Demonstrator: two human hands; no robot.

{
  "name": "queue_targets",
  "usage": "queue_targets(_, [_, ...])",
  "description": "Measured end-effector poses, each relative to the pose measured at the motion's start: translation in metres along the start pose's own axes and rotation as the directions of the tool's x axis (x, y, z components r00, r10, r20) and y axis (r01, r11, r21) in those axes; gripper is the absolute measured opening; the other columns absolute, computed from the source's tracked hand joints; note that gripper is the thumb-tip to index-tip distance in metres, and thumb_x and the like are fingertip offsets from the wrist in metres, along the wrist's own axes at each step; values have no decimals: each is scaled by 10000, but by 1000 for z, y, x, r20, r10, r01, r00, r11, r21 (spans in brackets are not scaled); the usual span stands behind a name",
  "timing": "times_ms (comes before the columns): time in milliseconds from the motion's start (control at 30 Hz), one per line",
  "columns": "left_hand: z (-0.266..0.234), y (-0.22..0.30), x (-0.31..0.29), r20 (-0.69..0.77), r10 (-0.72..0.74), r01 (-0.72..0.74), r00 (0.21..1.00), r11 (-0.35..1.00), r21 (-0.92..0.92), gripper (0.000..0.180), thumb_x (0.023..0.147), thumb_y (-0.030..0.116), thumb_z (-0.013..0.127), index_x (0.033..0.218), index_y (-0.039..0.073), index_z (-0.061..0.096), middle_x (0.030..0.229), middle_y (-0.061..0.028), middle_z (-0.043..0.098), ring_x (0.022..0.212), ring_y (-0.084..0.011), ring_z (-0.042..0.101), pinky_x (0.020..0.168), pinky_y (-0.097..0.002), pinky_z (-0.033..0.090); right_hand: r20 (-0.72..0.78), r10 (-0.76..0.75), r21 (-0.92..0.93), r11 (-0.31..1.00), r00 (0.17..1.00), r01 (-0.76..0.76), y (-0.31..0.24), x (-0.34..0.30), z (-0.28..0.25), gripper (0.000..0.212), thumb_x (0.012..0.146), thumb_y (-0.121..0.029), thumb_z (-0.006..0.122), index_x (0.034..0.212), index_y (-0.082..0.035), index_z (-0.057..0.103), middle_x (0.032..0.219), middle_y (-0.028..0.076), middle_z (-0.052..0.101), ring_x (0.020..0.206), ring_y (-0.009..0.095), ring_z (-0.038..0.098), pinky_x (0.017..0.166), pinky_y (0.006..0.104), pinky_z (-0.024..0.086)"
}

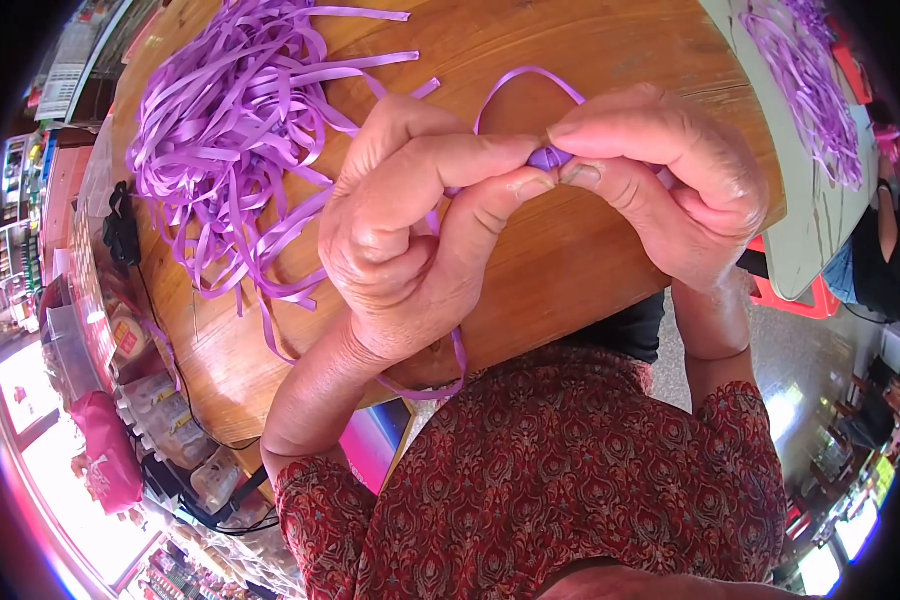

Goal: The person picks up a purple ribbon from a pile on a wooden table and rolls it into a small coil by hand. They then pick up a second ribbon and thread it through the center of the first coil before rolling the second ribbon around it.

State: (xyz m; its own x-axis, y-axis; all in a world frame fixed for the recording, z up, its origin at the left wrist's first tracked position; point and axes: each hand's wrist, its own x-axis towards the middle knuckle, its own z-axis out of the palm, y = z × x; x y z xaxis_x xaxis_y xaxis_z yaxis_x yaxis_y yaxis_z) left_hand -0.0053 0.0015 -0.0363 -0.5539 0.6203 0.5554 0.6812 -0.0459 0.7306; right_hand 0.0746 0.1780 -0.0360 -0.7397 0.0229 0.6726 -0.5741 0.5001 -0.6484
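Observation:
A purple ribbon (519,73) is pinched between both hands above the wooden table. My left hand (410,220) is closed, its thumb and forefinger gripping the ribbon at a small folded or knotted spot (548,158). From the other side my right hand (670,170) pinches the same spot, so the fingertips of both hands nearly meet. A loop of the ribbon arches up behind the fingers. More ribbon trails below my left hand toward the table's near edge. Inside the curled fingers, the rest of the ribbon is hidden.
A big tangled heap of purple ribbons (240,150) covers the table's (590,240) left side. Another bundle of purple strands (805,90) lies on a pale table (820,235) at right. A red stool (795,295) stands beneath it. Packages and a pink bag (107,450) crowd the left.

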Motion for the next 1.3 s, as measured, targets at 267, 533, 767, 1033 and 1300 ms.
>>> queue_targets(267, [2,3,-4,4,-197,194,980,961,-197,137,799,-31,652,922,27,638,889,-36,530,779,-101,489,679,-201,392,11,-14,-7,1000,1000,14,-1,4,0,235,693,44,714,918,-2,663,853,129,651,748,201,623,631,267,495])
queue_targets(533, [-1,0,-3,30,-116,120,993,978,-169,145,794,-35,655,925,26,639,888,-38,536,775,-101,490,682,-201,390,0,-21,-39,999,1000,21,-1,3,0,236,688,30,726,913,-5,665,845,123,650,750,196,618,611,258,479])
queue_targets(767, [-2,4,-4,26,-114,116,993,989,-96,149,781,-31,668,917,25,644,874,-45,543,760,-118,502,656,-210,403,10,-52,-35,998,999,52,-1,3,1,189,713,19,711,894,2,662,818,119,644,705,197,605,589,269,471])
queue_targets(1033, [2,-1,-4,-31,125,-125,992,992,8,155,771,-18,676,911,19,620,858,-68,554,738,-144,516,627,-227,415,43,-2,1,1000,999,2,-5,2,3,175,723,28,700,888,11,645,806,120,641,688,192,603,594,267,469])
queue_targets(1300, [2,-2,-5,-24,74,-75,997,996,-54,119,807,-7,644,914,29,608,858,-67,552,703,-125,490,617,-239,414,42,256,353,901,966,-254,-6,-5,10,157,771,57,656,918,15,620,842,97,614,753,140,578,635,233,461])
